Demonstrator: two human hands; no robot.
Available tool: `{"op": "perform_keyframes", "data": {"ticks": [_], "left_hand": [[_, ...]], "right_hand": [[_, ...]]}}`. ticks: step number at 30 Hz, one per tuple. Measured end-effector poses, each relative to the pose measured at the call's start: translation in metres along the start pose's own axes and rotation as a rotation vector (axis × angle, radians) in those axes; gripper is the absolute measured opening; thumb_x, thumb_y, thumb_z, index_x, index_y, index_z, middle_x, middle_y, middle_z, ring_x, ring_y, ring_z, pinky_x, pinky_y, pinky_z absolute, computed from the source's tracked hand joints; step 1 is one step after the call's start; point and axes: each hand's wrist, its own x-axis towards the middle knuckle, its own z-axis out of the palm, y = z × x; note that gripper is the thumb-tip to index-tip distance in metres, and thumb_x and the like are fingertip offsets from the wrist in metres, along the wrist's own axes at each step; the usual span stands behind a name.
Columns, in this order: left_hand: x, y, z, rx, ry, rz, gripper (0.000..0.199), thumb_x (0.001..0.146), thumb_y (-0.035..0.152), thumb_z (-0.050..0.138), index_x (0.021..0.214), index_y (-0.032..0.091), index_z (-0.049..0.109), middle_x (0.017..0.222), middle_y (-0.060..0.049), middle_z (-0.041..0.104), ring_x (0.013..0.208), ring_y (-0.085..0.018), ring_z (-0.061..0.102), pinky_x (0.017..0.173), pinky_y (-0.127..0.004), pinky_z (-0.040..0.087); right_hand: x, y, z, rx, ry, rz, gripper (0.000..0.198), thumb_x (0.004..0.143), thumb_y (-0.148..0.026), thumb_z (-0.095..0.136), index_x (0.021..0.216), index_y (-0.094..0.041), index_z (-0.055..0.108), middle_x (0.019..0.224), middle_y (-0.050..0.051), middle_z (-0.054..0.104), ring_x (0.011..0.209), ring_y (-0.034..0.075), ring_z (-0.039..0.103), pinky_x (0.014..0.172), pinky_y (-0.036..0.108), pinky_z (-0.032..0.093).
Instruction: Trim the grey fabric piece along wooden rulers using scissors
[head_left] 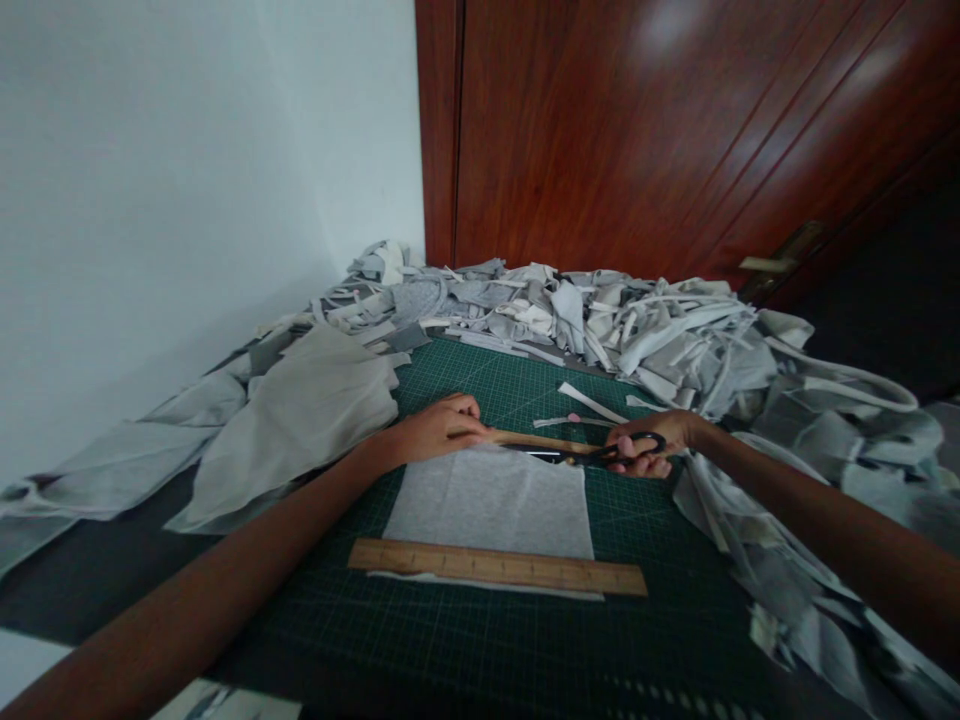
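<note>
A rectangular piece of light grey fabric [491, 505] lies on the green cutting mat [480, 370]. My right hand [651, 446] grips black-handled scissors [541, 454], whose blades point left along the fabric's far edge. At that edge's left end, the fingers of my left hand [441, 430] are closed on the fabric; their tips are partly hidden. A wooden strip [551, 441], like a ruler, runs just behind the blades between my hands. Across the fabric's near end lies a wooden ruler [495, 568], with a narrow edge of cloth showing in front.
Grey and white fabric scraps [555, 300] are heaped along the back and down the right side. A larger pale cloth [300, 420] lies at left. Thin cut strips [591, 403] rest behind the scissors. A white wall [187, 150] and wooden door [637, 140] stand behind.
</note>
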Motion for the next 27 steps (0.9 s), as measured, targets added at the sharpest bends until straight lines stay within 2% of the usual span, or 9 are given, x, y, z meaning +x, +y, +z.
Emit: {"op": "perform_keyframes", "data": {"ticks": [8, 13, 18, 27], "left_hand": [[0.001, 0.001, 0.000, 0.001, 0.009, 0.007, 0.036, 0.103, 0.050, 0.054, 0.113, 0.026, 0.079, 0.103, -0.006, 0.062, 0.100, -0.019, 0.058, 0.090, -0.030, 0.043], [0.001, 0.000, 0.000, 0.008, 0.001, 0.025, 0.036, 0.104, 0.047, 0.053, 0.114, 0.023, 0.079, 0.104, -0.007, 0.061, 0.101, -0.020, 0.059, 0.090, -0.031, 0.044], [0.000, -0.001, 0.000, 0.007, -0.006, 0.028, 0.036, 0.105, 0.045, 0.052, 0.119, 0.023, 0.077, 0.108, -0.008, 0.062, 0.104, -0.020, 0.058, 0.093, -0.031, 0.044], [0.001, 0.000, 0.002, 0.000, 0.017, 0.029, 0.035, 0.104, 0.048, 0.054, 0.115, 0.026, 0.079, 0.102, -0.006, 0.061, 0.099, -0.018, 0.057, 0.090, -0.029, 0.042]], "right_hand": [[-0.001, -0.004, 0.005, 0.044, 0.023, -0.009, 0.064, 0.070, -0.070, 0.083, 0.090, -0.017, 0.053, 0.057, -0.013, 0.035, 0.044, 0.002, 0.023, 0.037, 0.017, 0.023], [0.006, -0.011, -0.002, 0.023, -0.045, -0.032, 0.067, 0.071, -0.074, 0.080, 0.090, -0.017, 0.052, 0.059, -0.013, 0.035, 0.043, 0.001, 0.022, 0.036, 0.015, 0.025], [0.011, -0.014, -0.003, 0.027, -0.070, -0.037, 0.064, 0.074, -0.071, 0.080, 0.091, -0.016, 0.051, 0.060, -0.013, 0.035, 0.044, 0.001, 0.023, 0.037, 0.014, 0.026], [0.000, -0.008, 0.006, 0.029, 0.031, -0.005, 0.068, 0.067, -0.075, 0.082, 0.088, -0.017, 0.053, 0.057, -0.013, 0.033, 0.045, 0.002, 0.020, 0.036, 0.017, 0.020]]}}
